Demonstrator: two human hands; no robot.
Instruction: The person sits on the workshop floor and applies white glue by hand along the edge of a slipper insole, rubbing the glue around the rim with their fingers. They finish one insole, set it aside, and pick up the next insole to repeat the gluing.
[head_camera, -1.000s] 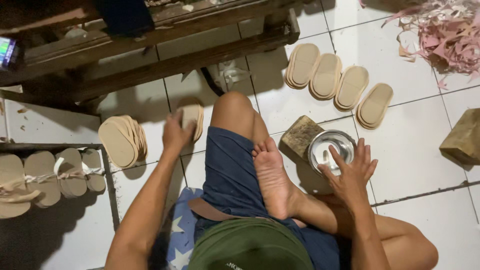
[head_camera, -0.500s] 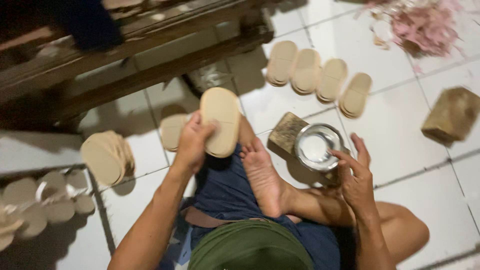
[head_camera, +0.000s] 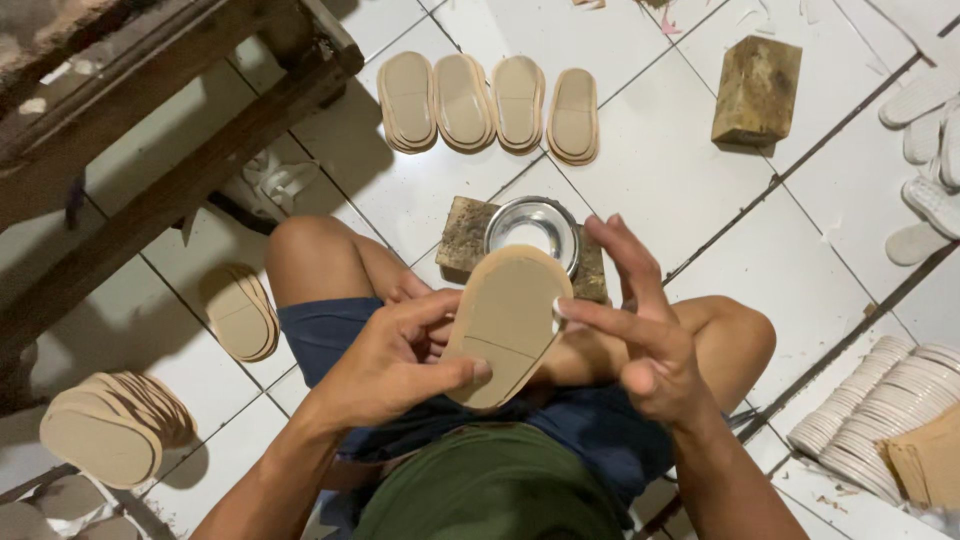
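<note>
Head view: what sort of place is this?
Probably a small footwear workshop, worked on a tiled floor: the left hand holds a tan sole, with a row of soles and stacked soles nearby.

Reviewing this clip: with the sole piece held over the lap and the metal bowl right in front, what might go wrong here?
The left hand pinches the tan sole piece only along its edge, so it may slip. The right hand has whitish paste on one fingertip; it could smear the shorts. The metal bowl sits on a small wooden block near the knees and might tip.
</note>
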